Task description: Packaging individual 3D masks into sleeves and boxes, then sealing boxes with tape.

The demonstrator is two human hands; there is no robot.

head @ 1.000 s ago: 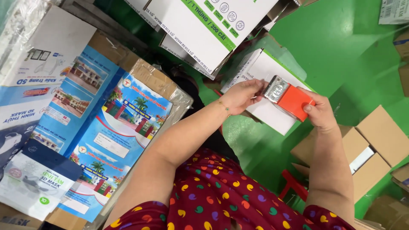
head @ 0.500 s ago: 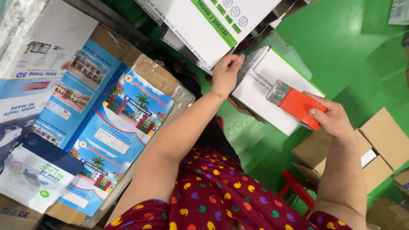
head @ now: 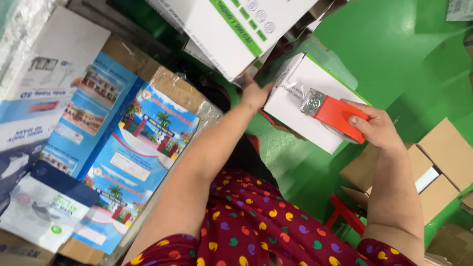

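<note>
Head view, tape dispenser [head: 335,116] in right hand [head: 377,129]

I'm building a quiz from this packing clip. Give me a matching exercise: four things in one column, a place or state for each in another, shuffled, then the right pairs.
Things
1. orange tape dispenser
2. left hand
3. white box
4. brown cartons

Places or states
A. lying on the green floor at the right
B. held in the right hand
C. under the dispenser, top face up
D. pressed against the white box's left edge

Pairs: 1-B, 2-D, 3-C, 4-A
</note>
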